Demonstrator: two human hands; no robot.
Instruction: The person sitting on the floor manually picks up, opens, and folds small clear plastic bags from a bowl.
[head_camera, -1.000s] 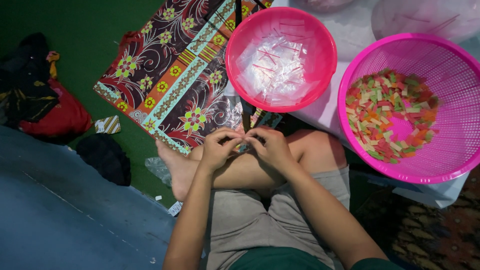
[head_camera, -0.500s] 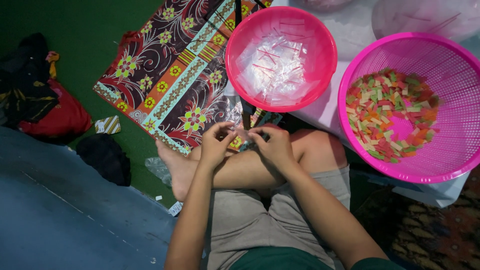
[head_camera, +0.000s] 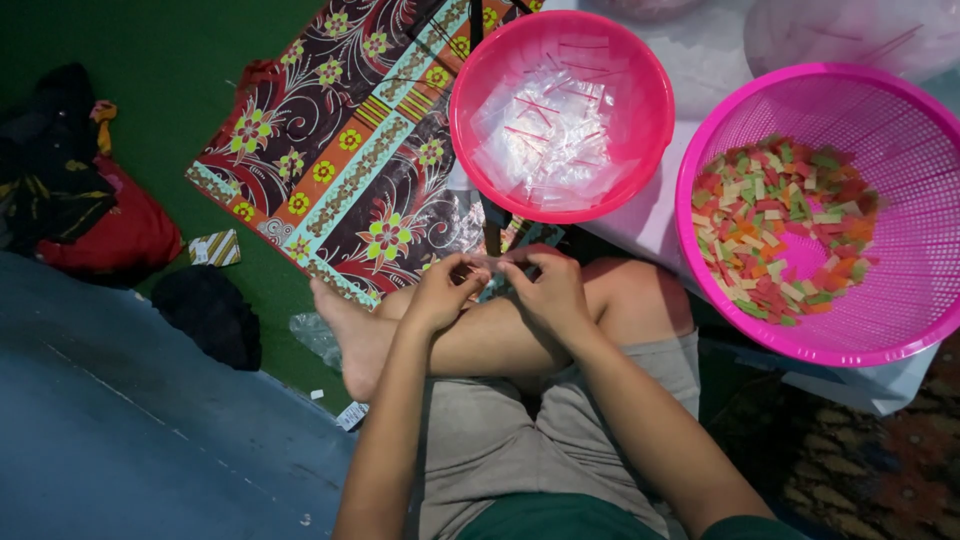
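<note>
My left hand (head_camera: 445, 292) and my right hand (head_camera: 545, 290) meet above my crossed shin, fingertips pinching a small clear plastic bag (head_camera: 493, 264) between them. What the bag holds is too small to tell. Just beyond the hands sits a pink bowl (head_camera: 640, 150) full of small clear plastic bags with red strips. To the right stands a pink mesh basket (head_camera: 900, 300) holding several red, green, orange and cream snack pieces (head_camera: 775, 235).
A floral patterned cloth (head_camera: 340, 160) lies on the green floor at centre left. Dark clothes and a red bundle (head_camera: 110, 235) sit at far left, with a black item (head_camera: 210, 315) near my foot. A blue surface (head_camera: 120, 440) fills the lower left.
Both hands stay together over my shin with small finger movements on the clear bag. Nothing else has moved.
</note>
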